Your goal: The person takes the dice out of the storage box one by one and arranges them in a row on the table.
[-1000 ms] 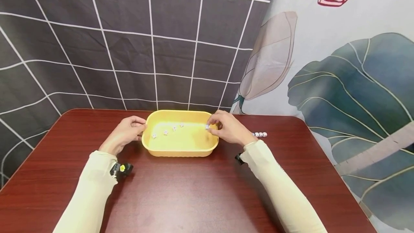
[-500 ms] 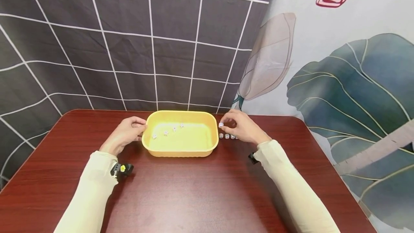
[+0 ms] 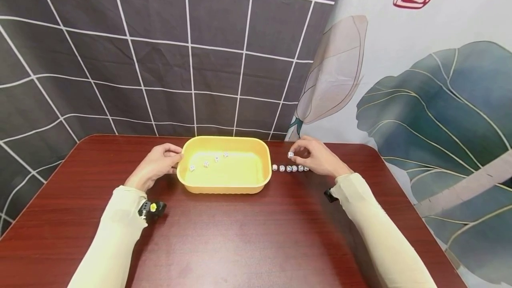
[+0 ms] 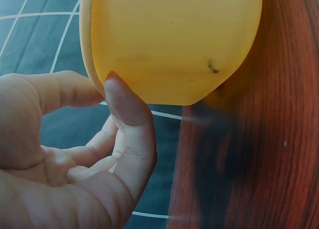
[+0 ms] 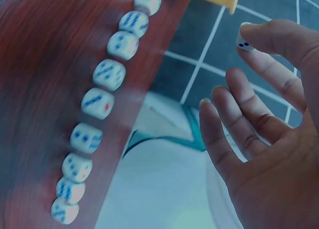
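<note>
A yellow plastic basin [image 3: 236, 173] stands at the back of the table, with several white dice [image 3: 206, 164] spread inside its left half. My left hand [image 3: 156, 166] pinches the basin's left end; thumb and forefinger meet at the rim [image 4: 89, 64] in the left wrist view. To the right of the basin, my right hand [image 3: 318, 158] holds one die [image 3: 290, 154] between thumb and forefinger, above the table. The other fingers [image 5: 237, 112] of that hand are spread apart. Beneath it runs a row of dice [image 5: 97, 104], partly hidden by the hand in the head view.
The reddish-brown wooden table [image 3: 240, 234] ends just behind the basin. A dark grid-patterned cloth [image 3: 160, 57] hangs behind it, and a leaf-printed cloth [image 3: 448, 101] hangs to the right. Each wrist carries a black strap device [image 3: 151, 209].
My right hand has lifted a die out of the basin and carried it right, over the row of dice. The left hand has stayed at the rim.
</note>
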`<state>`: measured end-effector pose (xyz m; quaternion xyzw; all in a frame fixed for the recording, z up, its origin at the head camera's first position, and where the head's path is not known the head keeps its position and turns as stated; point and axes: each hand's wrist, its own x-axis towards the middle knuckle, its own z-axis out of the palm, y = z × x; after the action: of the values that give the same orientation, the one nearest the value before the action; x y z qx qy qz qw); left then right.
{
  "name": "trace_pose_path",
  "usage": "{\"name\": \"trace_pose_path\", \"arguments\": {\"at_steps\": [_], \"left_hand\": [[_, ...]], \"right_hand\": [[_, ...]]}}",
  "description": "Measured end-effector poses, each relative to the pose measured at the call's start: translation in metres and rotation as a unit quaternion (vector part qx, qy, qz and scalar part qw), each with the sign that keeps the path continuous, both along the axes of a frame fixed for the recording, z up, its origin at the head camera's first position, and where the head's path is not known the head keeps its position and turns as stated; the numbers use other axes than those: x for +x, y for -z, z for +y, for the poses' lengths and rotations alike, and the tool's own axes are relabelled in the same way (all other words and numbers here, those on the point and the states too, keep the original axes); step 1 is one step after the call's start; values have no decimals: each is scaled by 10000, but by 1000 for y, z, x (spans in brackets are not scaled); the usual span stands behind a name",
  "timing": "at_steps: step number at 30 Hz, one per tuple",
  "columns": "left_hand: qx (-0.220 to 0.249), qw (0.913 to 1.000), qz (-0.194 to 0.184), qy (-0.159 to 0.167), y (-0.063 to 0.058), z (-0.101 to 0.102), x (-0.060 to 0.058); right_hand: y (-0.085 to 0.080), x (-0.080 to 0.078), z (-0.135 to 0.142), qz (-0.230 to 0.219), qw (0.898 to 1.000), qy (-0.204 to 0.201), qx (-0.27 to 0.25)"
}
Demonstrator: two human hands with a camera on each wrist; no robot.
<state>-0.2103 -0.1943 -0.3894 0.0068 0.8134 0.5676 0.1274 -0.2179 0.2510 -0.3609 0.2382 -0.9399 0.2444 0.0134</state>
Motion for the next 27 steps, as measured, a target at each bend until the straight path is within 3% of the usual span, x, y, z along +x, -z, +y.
{"name": "trace_pose_path", "arguments": {"at_steps": [11, 27], "left_hand": [[-11, 10000, -8, 3, 0, 0, 1], [-32, 10000, -22, -8, -1, 0, 1]], "right_hand": [[10, -1, 32, -15, 9997, 196, -112], [17, -4, 84, -178, 9963, 810, 240]]}}
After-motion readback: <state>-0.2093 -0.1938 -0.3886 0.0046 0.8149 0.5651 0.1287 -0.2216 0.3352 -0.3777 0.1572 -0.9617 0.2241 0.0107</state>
